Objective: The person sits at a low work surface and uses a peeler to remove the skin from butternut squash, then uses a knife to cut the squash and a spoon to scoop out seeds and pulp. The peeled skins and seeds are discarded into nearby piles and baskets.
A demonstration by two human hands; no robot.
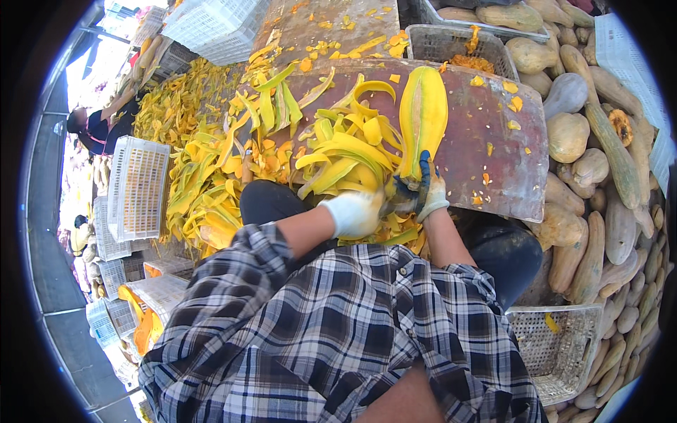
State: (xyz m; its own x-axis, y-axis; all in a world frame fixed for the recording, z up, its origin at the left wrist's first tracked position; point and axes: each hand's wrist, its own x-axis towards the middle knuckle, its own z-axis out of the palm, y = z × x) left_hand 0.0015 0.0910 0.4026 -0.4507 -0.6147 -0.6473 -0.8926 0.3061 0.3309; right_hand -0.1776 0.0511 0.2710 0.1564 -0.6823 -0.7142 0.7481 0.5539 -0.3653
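Note:
A long squash (423, 113), mostly peeled to yellow with a pale strip of skin down its middle, lies on the reddish board (489, 143), its narrow end towards me. My right hand (432, 190), in a glove with blue-coated fingers, grips that narrow end. My left hand (354, 214), in a white glove, is closed beside it and blurred. A blurred grey tool (399, 203) juts from it towards the right hand; its kind cannot be told. Yellow-green peelings (344, 153) are heaped on the board's left part, next to the squash.
Whole squashes (568, 137) are piled at the right. A grey plastic crate (460, 50) with orange scraps stands behind the board, an open crate (555, 349) at lower right. More peelings (203, 195) and a white crate (138, 190) are at left; a person (98, 127) is beyond.

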